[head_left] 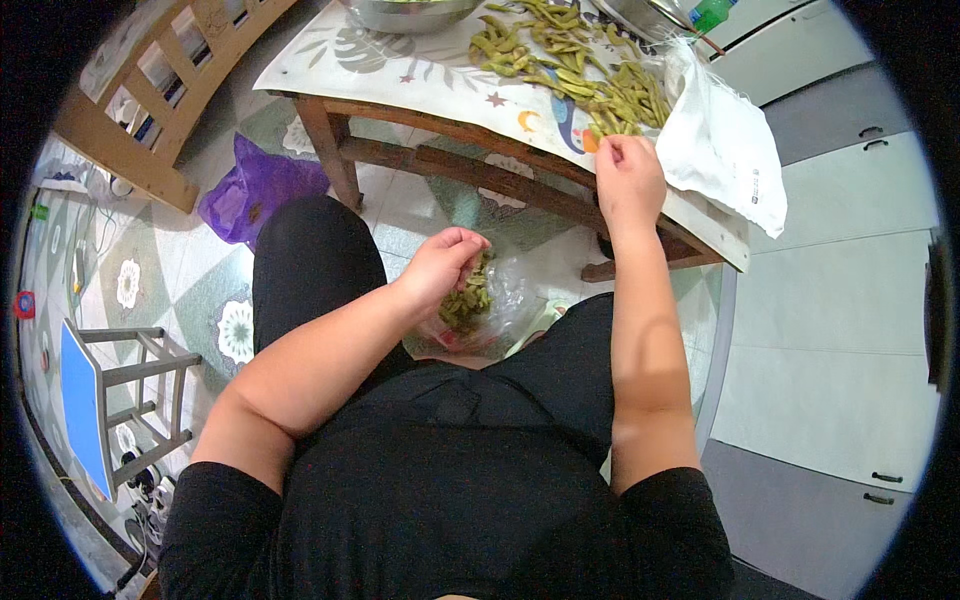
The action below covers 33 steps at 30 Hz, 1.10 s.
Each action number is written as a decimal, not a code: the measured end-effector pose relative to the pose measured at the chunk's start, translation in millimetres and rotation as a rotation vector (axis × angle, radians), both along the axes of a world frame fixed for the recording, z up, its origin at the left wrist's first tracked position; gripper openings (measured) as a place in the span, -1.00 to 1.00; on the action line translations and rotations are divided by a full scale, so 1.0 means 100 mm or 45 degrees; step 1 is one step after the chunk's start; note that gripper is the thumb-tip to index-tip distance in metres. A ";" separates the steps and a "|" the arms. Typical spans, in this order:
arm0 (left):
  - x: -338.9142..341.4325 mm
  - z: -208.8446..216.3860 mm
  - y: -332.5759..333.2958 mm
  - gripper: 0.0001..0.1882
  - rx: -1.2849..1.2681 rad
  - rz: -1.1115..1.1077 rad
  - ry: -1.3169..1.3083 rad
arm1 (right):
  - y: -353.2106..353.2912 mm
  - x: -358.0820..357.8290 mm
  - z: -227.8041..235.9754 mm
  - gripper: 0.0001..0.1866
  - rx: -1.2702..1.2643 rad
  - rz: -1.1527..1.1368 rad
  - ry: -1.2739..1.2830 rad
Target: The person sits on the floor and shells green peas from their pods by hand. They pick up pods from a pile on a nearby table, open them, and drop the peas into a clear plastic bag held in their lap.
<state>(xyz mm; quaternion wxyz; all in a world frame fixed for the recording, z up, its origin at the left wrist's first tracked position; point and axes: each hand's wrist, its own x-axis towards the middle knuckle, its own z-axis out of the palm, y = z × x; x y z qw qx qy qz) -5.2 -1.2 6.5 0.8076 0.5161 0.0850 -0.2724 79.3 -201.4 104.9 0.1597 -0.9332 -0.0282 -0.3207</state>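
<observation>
Green bean pods [570, 60] lie in a loose pile on the cloth-covered table [400, 75]. At the pile's near end, over the table's front edge, is my right hand [630, 180]. Its fingers are curled together, and what they pinch, if anything, is hidden. My left hand [442, 265] is held low between my knees with fingers closed; whatever is in it does not show. Just beneath it, a clear plastic bag [512, 290] on the floor contains greenish pods or husks [465, 305].
A white sack [725, 140] drapes over the table's right side. Metal bowls [410, 14] stand at its far edge. A purple bag [262, 190] sits on the floor by my left knee. Farther left are a blue-topped stool [85, 410] and a wooden frame [130, 170]. Cabinets [830, 290] line the right.
</observation>
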 end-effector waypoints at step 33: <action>-0.07 0.11 0.01 -0.88 -0.195 -0.093 -0.288 | 0.40 -1.00 -0.57 -0.80 1.926 0.743 1.625</action>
